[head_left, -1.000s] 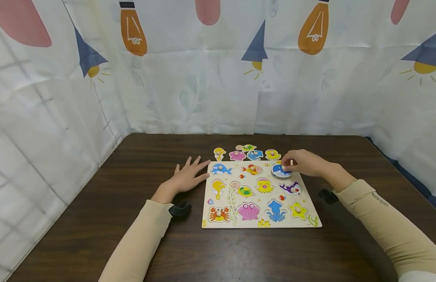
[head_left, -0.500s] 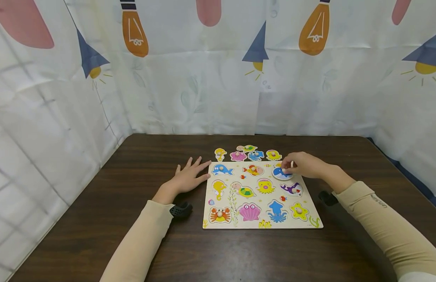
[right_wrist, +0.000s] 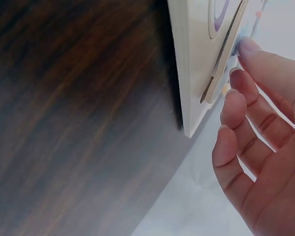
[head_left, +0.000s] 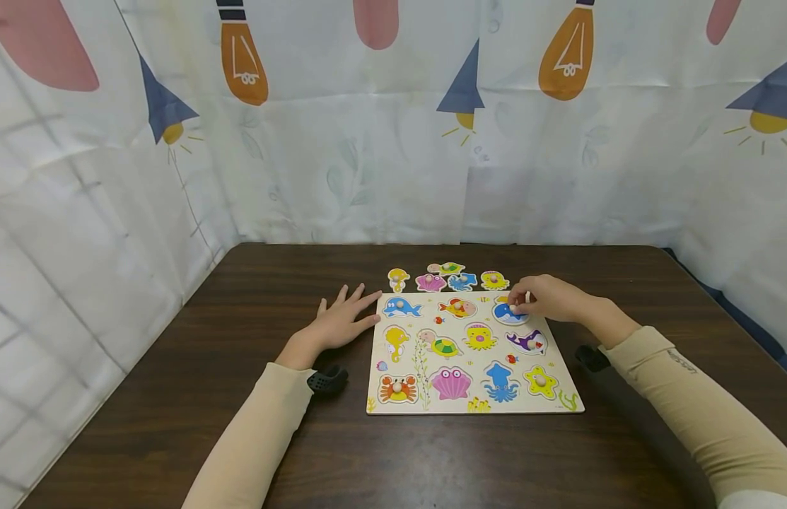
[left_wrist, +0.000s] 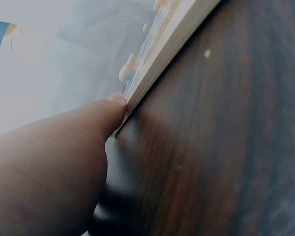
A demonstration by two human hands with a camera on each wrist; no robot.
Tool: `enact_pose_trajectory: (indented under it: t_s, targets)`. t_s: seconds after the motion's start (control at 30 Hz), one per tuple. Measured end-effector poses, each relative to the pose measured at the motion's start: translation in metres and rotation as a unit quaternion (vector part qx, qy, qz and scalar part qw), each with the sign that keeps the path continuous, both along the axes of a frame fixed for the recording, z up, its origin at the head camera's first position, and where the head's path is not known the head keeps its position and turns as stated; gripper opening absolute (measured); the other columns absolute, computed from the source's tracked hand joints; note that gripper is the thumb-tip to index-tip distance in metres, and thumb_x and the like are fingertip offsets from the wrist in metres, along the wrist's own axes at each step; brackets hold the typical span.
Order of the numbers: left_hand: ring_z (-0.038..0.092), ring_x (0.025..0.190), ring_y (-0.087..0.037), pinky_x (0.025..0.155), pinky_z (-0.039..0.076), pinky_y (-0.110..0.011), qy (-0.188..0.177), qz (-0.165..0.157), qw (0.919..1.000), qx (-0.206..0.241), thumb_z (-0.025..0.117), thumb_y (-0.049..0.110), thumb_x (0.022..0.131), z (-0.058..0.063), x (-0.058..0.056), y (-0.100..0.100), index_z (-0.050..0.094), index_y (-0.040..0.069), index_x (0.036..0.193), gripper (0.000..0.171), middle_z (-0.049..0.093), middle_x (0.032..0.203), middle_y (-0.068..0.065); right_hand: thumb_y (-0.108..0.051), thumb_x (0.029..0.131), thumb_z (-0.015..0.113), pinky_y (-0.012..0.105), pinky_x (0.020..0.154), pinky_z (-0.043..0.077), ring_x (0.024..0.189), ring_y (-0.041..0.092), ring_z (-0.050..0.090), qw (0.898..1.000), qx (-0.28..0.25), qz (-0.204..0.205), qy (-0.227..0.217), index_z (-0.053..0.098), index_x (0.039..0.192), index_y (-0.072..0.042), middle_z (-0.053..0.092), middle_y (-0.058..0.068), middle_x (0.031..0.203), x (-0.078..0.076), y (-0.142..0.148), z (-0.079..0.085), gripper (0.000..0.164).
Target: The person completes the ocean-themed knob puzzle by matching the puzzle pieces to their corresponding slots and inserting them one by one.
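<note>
In the head view, a wooden peg puzzle board (head_left: 447,407) printed with sea animals lies on the table. My right hand (head_left: 549,297) pinches the knob of a blue whale puzzle piece (head_left: 508,315) at the board's far right corner. The right wrist view shows the edge of the whale piece (right_wrist: 219,73) over its recess, a dark gap beside it; thumb and index finger are at the knob, other fingers bent loosely. My left hand (head_left: 338,322) rests with fingers spread at the board's left edge. Its thumb (left_wrist: 110,110) touches the edge in the left wrist view.
Beyond the board lie loose pieces: a seahorse (head_left: 398,280), a pink shell (head_left: 430,283), a turtle (head_left: 446,268), a blue squid (head_left: 462,282) and a yellow octopus (head_left: 493,281). A crab (head_left: 398,388) and a starfish (head_left: 541,382) sit in the board. A curtain (head_left: 393,177) hangs behind the table.
The whale piece has sunk from raised and overlapping its recess to lying lower, lined up with it. My right hand shifted slightly down with it. The left hand stays put.
</note>
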State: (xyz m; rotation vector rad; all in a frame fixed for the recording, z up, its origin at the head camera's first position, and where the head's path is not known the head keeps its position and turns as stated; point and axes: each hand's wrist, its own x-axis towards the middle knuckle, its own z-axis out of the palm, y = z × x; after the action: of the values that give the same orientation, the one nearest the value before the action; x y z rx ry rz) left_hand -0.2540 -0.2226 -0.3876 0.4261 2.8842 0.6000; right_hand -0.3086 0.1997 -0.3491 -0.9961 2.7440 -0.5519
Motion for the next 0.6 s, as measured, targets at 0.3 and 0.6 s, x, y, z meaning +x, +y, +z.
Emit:
enact_pose_trajectory:
  t_s: [0.3, 0.6]
  targets:
    - [-0.002, 0.154, -0.044, 0.113, -0.004, -0.075, -0.001, 0.002, 1.0, 0.001, 0.047, 0.052, 0.107, 0.0013, 0.0024, 0.0004, 0.028, 0.026, 0.165, 0.066, 0.011, 0.17, -0.016, -0.009, 0.096, 0.073, 0.035, 0.074, 0.051, 0.082, 0.017, 0.055, 1.0, 0.002, 0.001, -0.006, 0.074, 0.107, -0.007, 0.063, -0.001, 0.094, -0.0029, 0.0001, -0.0012, 0.011]
    - [-0.002, 0.154, -0.044, 0.113, -0.004, -0.075, -0.001, 0.004, 1.0, -0.001, 0.047, 0.052, 0.107, 0.0026, 0.0026, 0.0018, 0.028, 0.025, 0.165, 0.066, 0.011, 0.17, -0.016, -0.01, 0.096, 0.073, 0.036, 0.074, 0.05, 0.082, 0.017, 0.055, 1.0, 0.0, -0.001, -0.01, 0.073, 0.107, -0.007, 0.063, -0.001, 0.093, -0.0035, -0.0002, -0.0031, 0.011]
